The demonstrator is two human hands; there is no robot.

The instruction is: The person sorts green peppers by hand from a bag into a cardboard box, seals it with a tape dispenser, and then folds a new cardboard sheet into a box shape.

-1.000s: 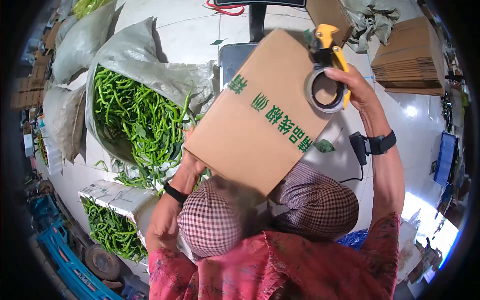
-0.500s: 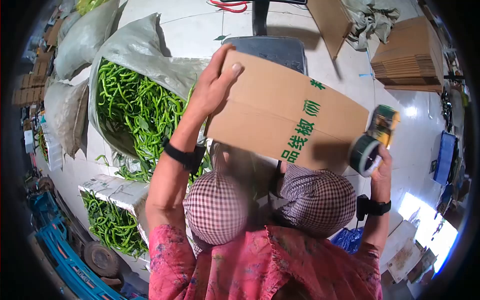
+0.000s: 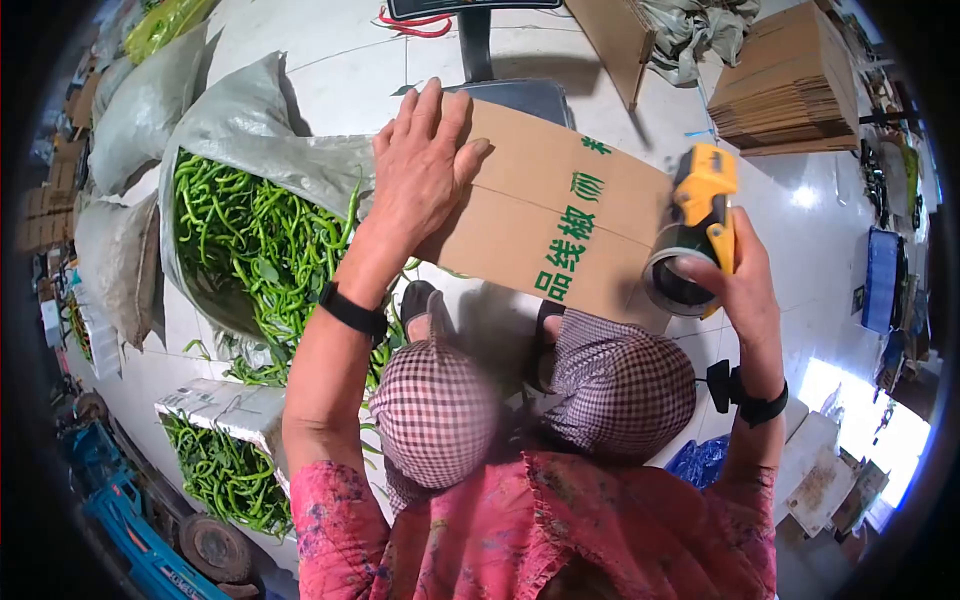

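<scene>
A brown cardboard box [image 3: 510,225] with green printed characters is held above my knees. My left hand [image 3: 420,165] lies on its left end, fingers stretched over the far edge and thumb on the cardboard. A yellow tape dispenser [image 3: 708,185] with a dark roll is gripped in my right hand [image 3: 735,275], at the right end of the box. Whether the tape touches the cardboard is hard to tell. Just left of the box, a large open sack [image 3: 235,120] holds many green chili peppers [image 3: 290,240].
A scale [image 3: 530,97] stands beyond the box. Flattened cartons [image 3: 785,85] are stacked at the upper right. A white foam box [image 3: 235,408] with green peppers sits at the lower left, near a blue vehicle [image 3: 150,540]. Filled sacks [image 3: 150,110] stand at the upper left.
My left hand has gone from gripping the box's far left corner to lying over its end. My right hand has raised and turned the dispenser against the right end. The view has shifted slightly.
</scene>
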